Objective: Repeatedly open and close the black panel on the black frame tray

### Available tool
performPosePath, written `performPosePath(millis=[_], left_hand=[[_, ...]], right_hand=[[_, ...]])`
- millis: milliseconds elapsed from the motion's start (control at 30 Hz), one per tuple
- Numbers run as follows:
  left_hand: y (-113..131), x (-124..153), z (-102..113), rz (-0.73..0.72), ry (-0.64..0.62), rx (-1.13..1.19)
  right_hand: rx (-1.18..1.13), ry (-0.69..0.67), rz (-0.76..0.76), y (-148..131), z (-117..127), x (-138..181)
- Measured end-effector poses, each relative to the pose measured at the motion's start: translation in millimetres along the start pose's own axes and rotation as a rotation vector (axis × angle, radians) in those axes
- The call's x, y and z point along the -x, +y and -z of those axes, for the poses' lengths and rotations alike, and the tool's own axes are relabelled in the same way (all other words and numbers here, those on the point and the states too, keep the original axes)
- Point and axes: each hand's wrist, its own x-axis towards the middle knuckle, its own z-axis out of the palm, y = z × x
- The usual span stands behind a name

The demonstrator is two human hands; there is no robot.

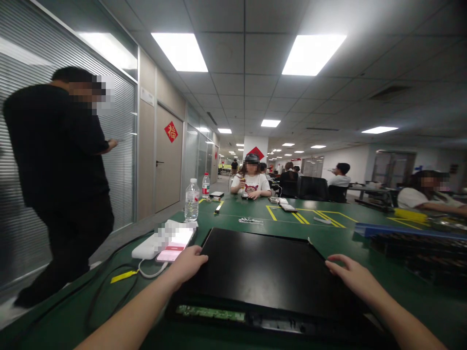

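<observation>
1. Black panel (262, 272), flat and wide, lies on the green table (328, 238) right in front of the person, with a thin green circuit strip (209, 312) showing along its near edge
2. Left hand (188, 262) rests on the panel's left edge with its back up; the fingers bend down out of sight, so whether they grip the edge cannot be told
3. Right hand (348, 274) lies on the panel near its right edge, fingers loosely spread and tips touching the surface, holding nothing
4. Just beside the left hand a phone (175, 243) with a lit screen lies against a white power bank (149, 248), a cable running from them
5. Further back stands a water bottle (191, 199), upright
6. At the right sits a dark tray (419, 253), well apart from the panel
7. A person in black (58, 184) stands at the left, and a seated person in a white shirt (251, 182) works at the table's far end
</observation>
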Motion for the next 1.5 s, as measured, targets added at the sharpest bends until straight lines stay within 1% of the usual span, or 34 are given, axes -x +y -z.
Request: performPosePath(millis=[200, 400, 733, 1000, 1200, 1500], left_hand=[[-3, -2, 0, -0.013, -0.004, 0.085], [2, 0, 6, -0.031, 0.023, 0.084], [-1, -2, 5, -0.01, 0.037, -0.031], [-9, -5, 1, -0.034, 0.008, -0.134], [-7, -3, 0, -0.051, -0.001, -0.209], [-7, -4, 1, -0.055, -0.009, -0.303]], right_hand=[[-0.037, 0.009, -0.025, 5, 0, -3], [-0.048, -0.007, -0.028, 8, 0, -3], [-0.132, -0.023, -0.05, 14, -1, -8], [-0.172, -0.051, -0.058, 13, 0, -8], [-0.206, -0.05, -0.096, 17, -1, -11], [-0.191, -0.078, -0.089, 21, -3, -16]])
